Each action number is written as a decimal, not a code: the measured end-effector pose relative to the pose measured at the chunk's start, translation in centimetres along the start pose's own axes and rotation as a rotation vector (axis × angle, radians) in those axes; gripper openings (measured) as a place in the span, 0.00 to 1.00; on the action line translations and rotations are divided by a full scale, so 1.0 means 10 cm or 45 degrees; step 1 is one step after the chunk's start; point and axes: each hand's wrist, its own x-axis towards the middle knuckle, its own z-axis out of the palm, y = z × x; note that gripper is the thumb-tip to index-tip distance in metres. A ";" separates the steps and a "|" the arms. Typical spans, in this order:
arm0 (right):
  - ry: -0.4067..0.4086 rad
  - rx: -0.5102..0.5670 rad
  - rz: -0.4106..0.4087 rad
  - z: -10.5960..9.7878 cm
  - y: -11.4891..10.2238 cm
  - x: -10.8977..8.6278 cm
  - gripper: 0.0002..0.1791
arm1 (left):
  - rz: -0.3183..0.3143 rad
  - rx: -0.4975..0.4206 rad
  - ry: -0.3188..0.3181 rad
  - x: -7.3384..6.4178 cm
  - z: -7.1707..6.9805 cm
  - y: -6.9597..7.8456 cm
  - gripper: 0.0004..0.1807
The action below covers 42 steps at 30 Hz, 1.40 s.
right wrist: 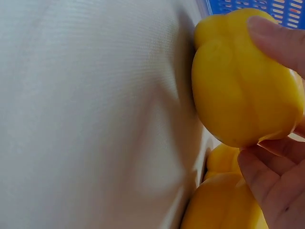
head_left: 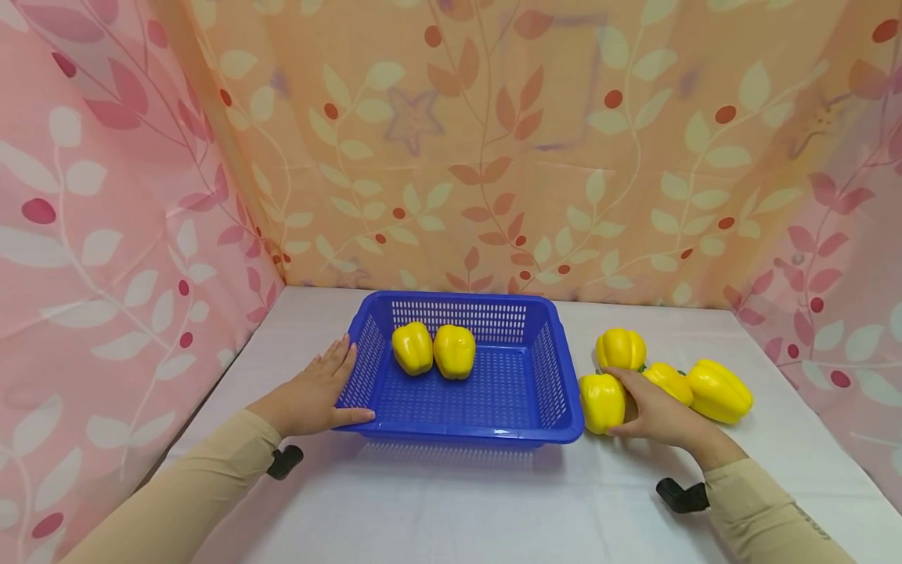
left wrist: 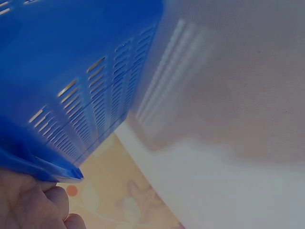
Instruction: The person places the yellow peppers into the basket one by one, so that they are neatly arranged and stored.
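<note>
A blue perforated plastic basket [head_left: 479, 432] stands on the table, two yellow bell peppers inside: one pepper [head_left: 413, 348] on the left, the other [head_left: 454, 352] beside it. My left hand [head_left: 317, 392] rests on the basket's left rim, fingers extended, thumb over the front corner; the left wrist view shows fingers [left wrist: 52, 202] at the rim. Just outside the basket's right side, my right hand [head_left: 658, 411] grips a yellow bell pepper [right wrist: 243, 81], thumb on one side and fingers on the other. Its green stem faces away from me.
Behind the gripped pepper are more yellow bell peppers: one [head_left: 622, 347] at the back, one [head_left: 668, 381] partly behind the right hand, and one [head_left: 719, 392] farthest right. White cloth [head_left: 451, 501] covers the table. Patterned curtains [head_left: 493, 157] border the back and sides.
</note>
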 end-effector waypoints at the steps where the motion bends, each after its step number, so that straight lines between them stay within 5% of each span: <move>1: 0.000 -0.005 0.006 0.00 0.00 0.00 0.56 | 0.001 0.000 0.001 0.00 0.00 0.00 0.60; 42: 0.038 -0.045 -0.061 -0.50 -0.21 0.08 0.55 | 0.018 -0.006 -0.004 -0.03 -0.04 0.02 0.60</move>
